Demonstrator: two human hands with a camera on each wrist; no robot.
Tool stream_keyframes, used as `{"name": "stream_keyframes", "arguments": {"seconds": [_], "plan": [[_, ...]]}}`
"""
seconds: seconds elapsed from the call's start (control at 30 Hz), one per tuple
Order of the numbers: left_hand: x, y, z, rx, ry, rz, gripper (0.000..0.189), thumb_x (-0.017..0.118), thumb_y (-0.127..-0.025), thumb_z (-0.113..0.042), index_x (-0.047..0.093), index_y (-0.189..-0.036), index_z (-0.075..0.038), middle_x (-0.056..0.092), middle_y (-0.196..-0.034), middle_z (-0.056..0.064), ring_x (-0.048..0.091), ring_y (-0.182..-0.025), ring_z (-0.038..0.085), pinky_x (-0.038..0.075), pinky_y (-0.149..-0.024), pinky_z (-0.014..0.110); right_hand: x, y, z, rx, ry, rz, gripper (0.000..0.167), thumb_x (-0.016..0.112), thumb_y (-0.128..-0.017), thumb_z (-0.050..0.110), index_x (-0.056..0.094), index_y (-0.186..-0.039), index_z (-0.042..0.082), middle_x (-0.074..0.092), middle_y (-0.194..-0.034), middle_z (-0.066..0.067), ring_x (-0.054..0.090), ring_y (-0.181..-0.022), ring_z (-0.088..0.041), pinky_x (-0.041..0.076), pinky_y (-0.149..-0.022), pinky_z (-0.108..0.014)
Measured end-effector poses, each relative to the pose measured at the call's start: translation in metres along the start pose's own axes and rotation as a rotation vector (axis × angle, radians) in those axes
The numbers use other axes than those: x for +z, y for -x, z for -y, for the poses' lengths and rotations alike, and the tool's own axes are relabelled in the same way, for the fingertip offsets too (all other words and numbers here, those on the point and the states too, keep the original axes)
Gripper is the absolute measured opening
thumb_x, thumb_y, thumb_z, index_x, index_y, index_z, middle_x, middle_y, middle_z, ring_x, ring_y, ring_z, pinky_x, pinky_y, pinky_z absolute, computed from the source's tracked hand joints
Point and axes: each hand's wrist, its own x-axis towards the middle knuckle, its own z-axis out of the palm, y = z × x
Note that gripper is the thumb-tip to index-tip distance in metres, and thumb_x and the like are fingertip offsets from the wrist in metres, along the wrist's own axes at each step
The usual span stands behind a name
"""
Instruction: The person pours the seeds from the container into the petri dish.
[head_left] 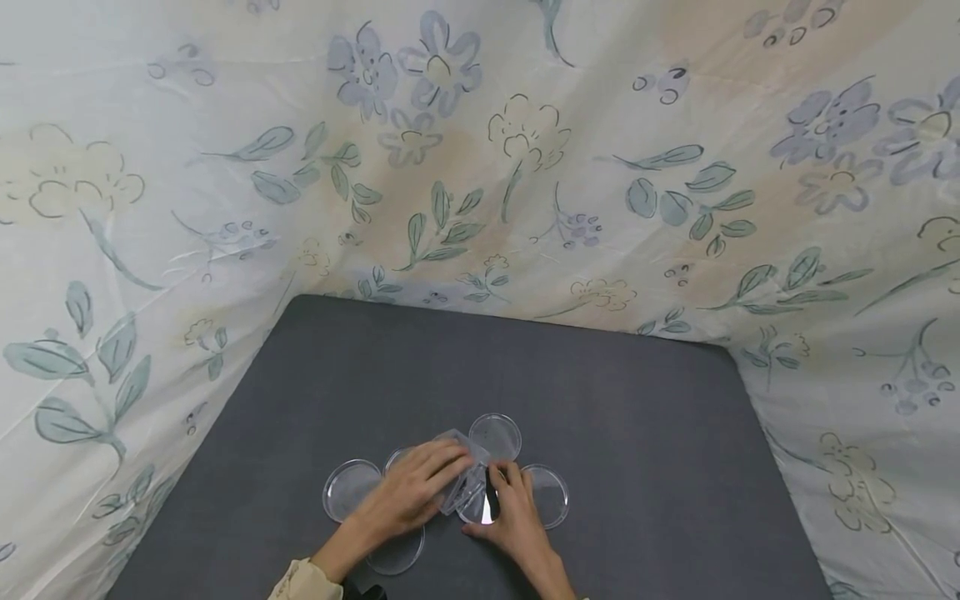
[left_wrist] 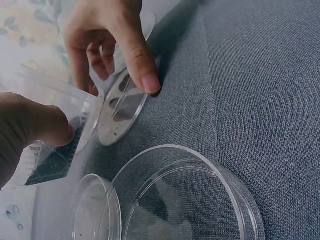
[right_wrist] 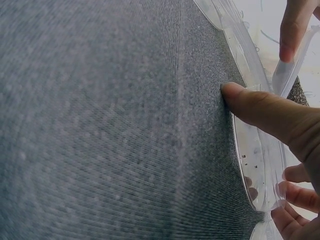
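Note:
My left hand (head_left: 414, 487) grips a clear plastic box (left_wrist: 60, 135), tilted over a petri dish (left_wrist: 120, 112). Dark, grainy contents show through the box wall beside the thumb (left_wrist: 55, 127). Around the rim of that same dish, my right hand (head_left: 516, 510) spreads its thumb and fingers, holding it from both sides on the table. A few small dark specks lie in this dish (right_wrist: 245, 160). In the right wrist view, the right thumb (right_wrist: 260, 107) presses the near edge while the other fingers touch the far side.
Several more clear round dishes surround the hands: one behind (head_left: 495, 417), one at the right (head_left: 564, 500), one at the left (head_left: 330, 492) and one in front (head_left: 396, 572). Dark grey cloth (head_left: 622, 417) covers the table. Flowered fabric (head_left: 480, 183) hangs around the back and sides.

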Motion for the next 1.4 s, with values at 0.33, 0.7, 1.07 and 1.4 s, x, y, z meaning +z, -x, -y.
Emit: {"name": "stream_keyframes", "arguments": {"seconds": [0.33, 0.7, 1.07, 1.4], "plan": [[-0.0003, 0.0003, -0.0025, 0.024, -0.008, -0.019, 0.077, 0.082, -0.065, -0.004, 0.06, -0.139, -0.008, 0.064, -0.135, 0.007, 0.06, -0.128, 0.025, 0.052, -0.106, 0.038, 0.0017, 0.0012, 0.0003, -0.004, -0.011, 0.015, 0.094, 0.102, -0.053, 0.03, 0.064, -0.131, -0.006, 0.057, -0.129, -0.012, 0.047, -0.11, -0.024, 0.058, -0.093, -0.047], [0.0003, -0.0032, -0.0024, 0.071, -0.028, -0.032, 0.071, 0.079, -0.07, -0.005, 0.061, -0.139, -0.009, 0.065, -0.134, 0.004, 0.06, -0.127, 0.024, 0.051, -0.109, 0.037, 0.0028, 0.0013, -0.0009, -0.012, 0.002, -0.007, 0.087, 0.102, -0.052, 0.03, 0.068, -0.124, -0.004, 0.057, -0.127, -0.011, 0.047, -0.109, -0.023, 0.058, -0.092, -0.046], [0.0024, -0.0022, -0.0042, 0.072, -0.026, -0.033, 0.074, 0.077, -0.068, -0.003, 0.06, -0.14, -0.009, 0.064, -0.135, 0.005, 0.06, -0.127, 0.024, 0.049, -0.111, 0.037, 0.0017, 0.0038, -0.0008, 0.0, -0.004, 0.016, 0.088, 0.102, -0.053, 0.031, 0.067, -0.126, -0.004, 0.056, -0.129, -0.011, 0.045, -0.107, -0.021, 0.058, -0.091, -0.044], [0.0023, -0.0058, -0.0026, 0.087, -0.033, -0.044, 0.069, 0.073, -0.072, -0.003, 0.061, -0.139, -0.01, 0.065, -0.134, 0.004, 0.06, -0.128, 0.023, 0.051, -0.109, 0.038, 0.0012, 0.0026, -0.0026, -0.008, -0.006, -0.003, 0.088, 0.102, -0.053, 0.031, 0.067, -0.126, -0.003, 0.056, -0.129, -0.01, 0.044, -0.108, -0.021, 0.058, -0.092, -0.044]]}}
